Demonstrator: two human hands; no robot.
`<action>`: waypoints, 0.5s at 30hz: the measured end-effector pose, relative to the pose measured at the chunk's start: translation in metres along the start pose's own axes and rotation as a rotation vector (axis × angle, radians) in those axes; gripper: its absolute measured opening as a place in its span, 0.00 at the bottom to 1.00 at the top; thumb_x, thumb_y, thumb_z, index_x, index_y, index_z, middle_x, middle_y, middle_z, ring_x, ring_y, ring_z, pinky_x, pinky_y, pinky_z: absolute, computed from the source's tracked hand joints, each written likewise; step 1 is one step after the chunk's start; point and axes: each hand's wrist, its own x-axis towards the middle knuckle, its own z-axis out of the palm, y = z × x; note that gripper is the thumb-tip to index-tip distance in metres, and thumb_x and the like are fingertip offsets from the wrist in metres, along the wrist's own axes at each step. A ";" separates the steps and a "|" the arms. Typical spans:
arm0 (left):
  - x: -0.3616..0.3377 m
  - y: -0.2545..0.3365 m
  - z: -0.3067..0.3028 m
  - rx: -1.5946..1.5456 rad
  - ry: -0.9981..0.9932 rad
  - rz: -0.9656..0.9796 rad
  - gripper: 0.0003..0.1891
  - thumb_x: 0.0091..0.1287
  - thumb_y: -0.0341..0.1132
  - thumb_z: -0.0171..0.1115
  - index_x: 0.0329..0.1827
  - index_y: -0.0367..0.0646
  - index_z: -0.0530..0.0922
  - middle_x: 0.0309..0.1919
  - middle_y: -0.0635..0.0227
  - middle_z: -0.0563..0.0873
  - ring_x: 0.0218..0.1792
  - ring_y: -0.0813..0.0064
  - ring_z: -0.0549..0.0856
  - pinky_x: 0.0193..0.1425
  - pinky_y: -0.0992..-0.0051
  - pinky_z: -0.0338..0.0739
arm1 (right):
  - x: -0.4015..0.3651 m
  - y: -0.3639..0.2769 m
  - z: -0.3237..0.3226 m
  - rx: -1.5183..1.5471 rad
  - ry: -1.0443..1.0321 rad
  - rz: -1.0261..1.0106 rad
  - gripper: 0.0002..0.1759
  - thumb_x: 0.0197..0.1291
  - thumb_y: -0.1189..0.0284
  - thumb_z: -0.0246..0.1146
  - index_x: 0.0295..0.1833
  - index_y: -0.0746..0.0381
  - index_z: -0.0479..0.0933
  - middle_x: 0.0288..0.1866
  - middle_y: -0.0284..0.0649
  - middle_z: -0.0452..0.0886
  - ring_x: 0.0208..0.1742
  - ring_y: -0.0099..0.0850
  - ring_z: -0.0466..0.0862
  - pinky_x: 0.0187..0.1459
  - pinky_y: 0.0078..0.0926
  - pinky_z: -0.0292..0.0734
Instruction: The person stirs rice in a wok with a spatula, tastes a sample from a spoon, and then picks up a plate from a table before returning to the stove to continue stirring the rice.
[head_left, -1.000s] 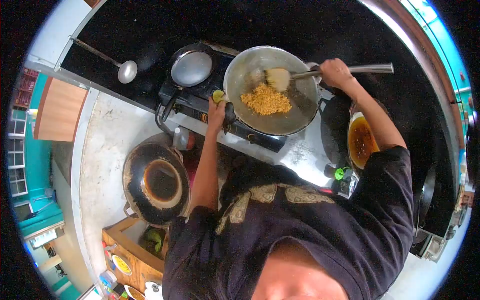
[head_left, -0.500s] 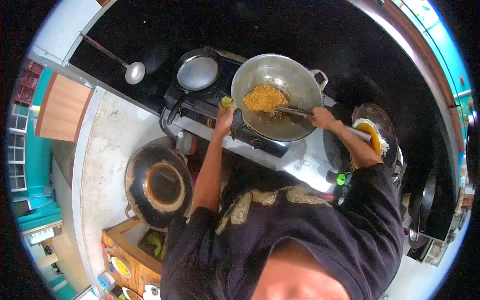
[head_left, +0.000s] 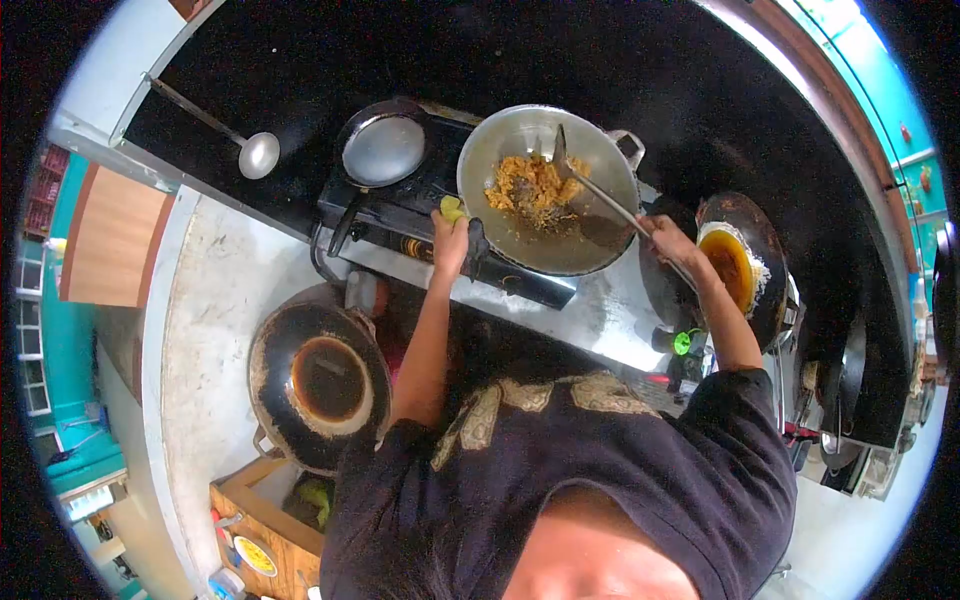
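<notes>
My right hand [head_left: 668,243] is closed on the metal handle of a long spatula [head_left: 605,197], whose blade stands in the large metal wok [head_left: 500,232]. Orange-brown crumbly food [head_left: 530,187] lies in the wok, loosely spread. At the wok's left side my left hand [head_left: 450,240] grips a yellow-green cloth [head_left: 451,209] near the dark wok handle. Both lie over the black stove [head_left: 400,215], and the cloth partly hides how the fingers meet the handle.
A small pan [head_left: 384,152] sits left on the stove, with a ladle [head_left: 259,155] farther left. A dark wok with brown liquid [head_left: 330,380] stands at lower left. On the right another dark pan [head_left: 768,238] holds an orange-filled bowl [head_left: 727,268].
The spatula blade has moved up to the wok's far side, and its handle slants more steeply. The food is more broken up and spread. My right forearm has swung lower.
</notes>
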 end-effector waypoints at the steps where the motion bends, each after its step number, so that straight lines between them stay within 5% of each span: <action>1: 0.000 -0.002 0.001 -0.017 0.013 0.011 0.21 0.56 0.36 0.47 0.49 0.32 0.58 0.38 0.48 0.74 0.42 0.52 0.74 0.48 0.65 0.65 | 0.002 0.001 -0.006 -0.104 0.077 -0.019 0.27 0.61 0.52 0.43 0.38 0.65 0.76 0.16 0.31 0.65 0.11 0.18 0.61 0.11 0.17 0.55; 2: -0.001 -0.003 0.002 -0.033 0.026 0.021 0.19 0.56 0.36 0.47 0.48 0.34 0.59 0.37 0.49 0.74 0.41 0.51 0.74 0.47 0.64 0.65 | 0.021 0.021 -0.013 -0.231 0.130 -0.034 0.27 0.61 0.54 0.44 0.37 0.68 0.75 0.19 0.42 0.73 0.15 0.29 0.71 0.17 0.26 0.65; 5: -0.014 0.025 0.001 0.055 0.079 -0.054 0.21 0.57 0.36 0.47 0.50 0.34 0.57 0.38 0.47 0.74 0.43 0.50 0.74 0.48 0.63 0.65 | 0.027 0.018 0.007 -0.631 0.272 -0.264 0.24 0.60 0.56 0.46 0.38 0.69 0.74 0.24 0.54 0.75 0.27 0.43 0.78 0.29 0.37 0.70; 6: -0.012 0.022 0.000 0.040 0.057 -0.045 0.21 0.57 0.37 0.47 0.51 0.35 0.57 0.39 0.47 0.74 0.43 0.50 0.74 0.48 0.63 0.65 | 0.041 0.032 0.018 -0.577 0.204 -0.330 0.22 0.59 0.59 0.47 0.38 0.69 0.73 0.30 0.58 0.75 0.39 0.50 0.76 0.39 0.41 0.68; 15: -0.008 0.010 -0.001 0.004 0.025 0.002 0.21 0.57 0.37 0.46 0.51 0.35 0.56 0.40 0.45 0.73 0.45 0.51 0.73 0.49 0.63 0.64 | 0.001 -0.009 0.059 -0.707 -0.003 -0.267 0.17 0.58 0.61 0.48 0.36 0.65 0.74 0.33 0.57 0.75 0.39 0.50 0.76 0.39 0.41 0.69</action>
